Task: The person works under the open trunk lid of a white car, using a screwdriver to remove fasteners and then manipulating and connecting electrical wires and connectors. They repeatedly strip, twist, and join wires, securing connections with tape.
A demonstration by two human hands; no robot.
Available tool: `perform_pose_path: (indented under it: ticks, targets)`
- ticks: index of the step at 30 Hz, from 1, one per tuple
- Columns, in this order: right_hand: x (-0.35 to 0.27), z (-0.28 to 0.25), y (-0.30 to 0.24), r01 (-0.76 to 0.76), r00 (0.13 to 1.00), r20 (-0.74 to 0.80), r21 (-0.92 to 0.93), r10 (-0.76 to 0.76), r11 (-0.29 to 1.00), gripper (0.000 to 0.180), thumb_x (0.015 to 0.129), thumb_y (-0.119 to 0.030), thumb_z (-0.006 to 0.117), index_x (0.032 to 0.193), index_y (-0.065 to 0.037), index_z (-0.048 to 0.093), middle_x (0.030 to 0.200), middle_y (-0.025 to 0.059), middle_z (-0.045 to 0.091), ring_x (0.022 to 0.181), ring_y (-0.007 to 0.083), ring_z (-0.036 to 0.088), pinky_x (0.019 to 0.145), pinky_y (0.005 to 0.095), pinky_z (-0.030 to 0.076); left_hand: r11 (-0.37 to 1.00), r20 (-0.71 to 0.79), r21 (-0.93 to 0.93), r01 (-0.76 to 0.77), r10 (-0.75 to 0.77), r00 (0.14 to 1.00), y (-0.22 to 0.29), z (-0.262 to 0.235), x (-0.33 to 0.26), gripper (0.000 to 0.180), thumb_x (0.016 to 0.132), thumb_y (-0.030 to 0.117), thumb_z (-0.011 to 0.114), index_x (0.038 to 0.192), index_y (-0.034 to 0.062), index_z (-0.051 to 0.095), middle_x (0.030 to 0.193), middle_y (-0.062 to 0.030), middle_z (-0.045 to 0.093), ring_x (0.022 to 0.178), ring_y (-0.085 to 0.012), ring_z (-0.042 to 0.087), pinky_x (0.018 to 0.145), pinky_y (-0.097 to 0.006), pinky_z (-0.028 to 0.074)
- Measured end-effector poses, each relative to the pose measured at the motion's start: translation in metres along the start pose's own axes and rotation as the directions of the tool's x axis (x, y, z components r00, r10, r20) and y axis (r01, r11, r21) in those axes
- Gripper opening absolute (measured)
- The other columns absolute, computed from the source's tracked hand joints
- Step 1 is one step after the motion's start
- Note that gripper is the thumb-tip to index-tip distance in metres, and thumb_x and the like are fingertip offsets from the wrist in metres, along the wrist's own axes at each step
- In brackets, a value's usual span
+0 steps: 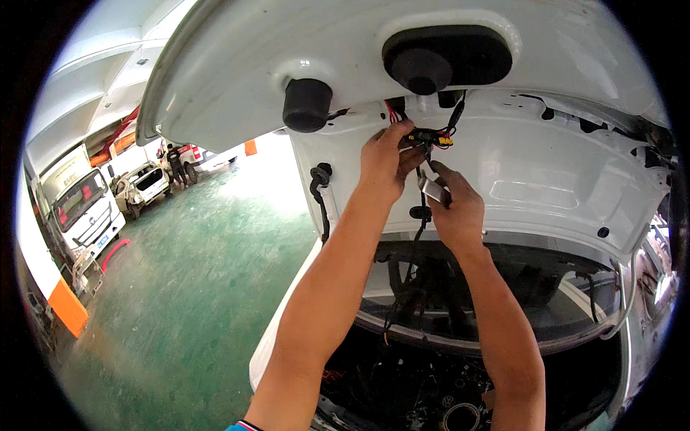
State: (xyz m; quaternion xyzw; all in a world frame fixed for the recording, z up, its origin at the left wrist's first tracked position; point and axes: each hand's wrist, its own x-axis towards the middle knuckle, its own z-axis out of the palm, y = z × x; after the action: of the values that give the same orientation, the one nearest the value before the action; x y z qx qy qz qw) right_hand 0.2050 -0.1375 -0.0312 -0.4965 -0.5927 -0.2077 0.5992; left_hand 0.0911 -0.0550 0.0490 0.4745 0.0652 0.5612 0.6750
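Observation:
Both my arms reach up to the white raised lid (316,151) of a car. My left hand (387,159) is closed on a dark wiring harness (424,134) with red and black wires and a yellow connector (445,141). Just below and to the right, my right hand (461,205) grips a flat silvery piece (434,189), its kind unclear, with its end against the hanging black cable (421,224). My palm hides the rest of that piece. A black grommet (420,212) sits on the cable.
Overhead, the lid carries a black cylindrical cap (307,105) and a black oval part (460,57). The rear window (503,266) lies beneath my arms. Farther left are a green floor (194,287), a white truck (86,212), a damaged car (144,185) and a standing person (175,165).

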Motion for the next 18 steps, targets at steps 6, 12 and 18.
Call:
perform_pose_path:
  ticks: [6, 12, 18]
  targets:
    - [-0.011, -0.008, -0.006, -0.275, 0.959, 0.013, 0.303, 0.284, 0.913, 0.042, 0.088, -0.009, 0.070, 0.129, -0.007, 0.062, 0.081, 0.0058, 0.061, 0.071, 0.0122, 0.057, 0.062, 0.0302, 0.048, 0.986, 0.029, -0.166, 0.028, -0.024, 0.999, -0.015, -0.019, -0.010, 0.015, 0.093, 0.019, 0.067, 0.103, 0.0082, 0.063, 0.100, -0.0072, 0.068, 0.095, -0.0251, 0.067, 0.083, -0.037, 0.055]
    - [0.015, -0.018, -0.014, -0.401, 0.883, 0.010, 0.538, 0.469, 0.742, 0.038, 0.093, -0.020, 0.069, 0.125, -0.001, 0.063, 0.077, -0.0004, 0.056, 0.064, 0.0062, 0.046, 0.056, 0.0252, 0.039, 0.993, 0.083, -0.117, -0.011, 0.021, 0.996, -0.017, -0.023, -0.015, 0.019, 0.093, 0.019, 0.070, 0.106, 0.0090, 0.061, 0.104, -0.0064, 0.067, 0.099, -0.0271, 0.067, 0.083, -0.037, 0.053]
    - [0.050, -0.009, -0.016, -0.352, 0.909, 0.141, 0.762, 0.391, 0.543, 0.040, 0.092, -0.023, 0.072, 0.125, -0.003, 0.061, 0.083, 0.0004, 0.063, 0.054, 0.0072, 0.048, 0.046, 0.0224, 0.034, 0.999, 0.090, -0.037, -0.037, 0.041, 0.995, -0.014, -0.026, -0.020, 0.027, 0.092, 0.025, 0.072, 0.108, 0.0089, 0.059, 0.101, -0.0074, 0.066, 0.092, -0.0258, 0.068, 0.079, -0.036, 0.055]
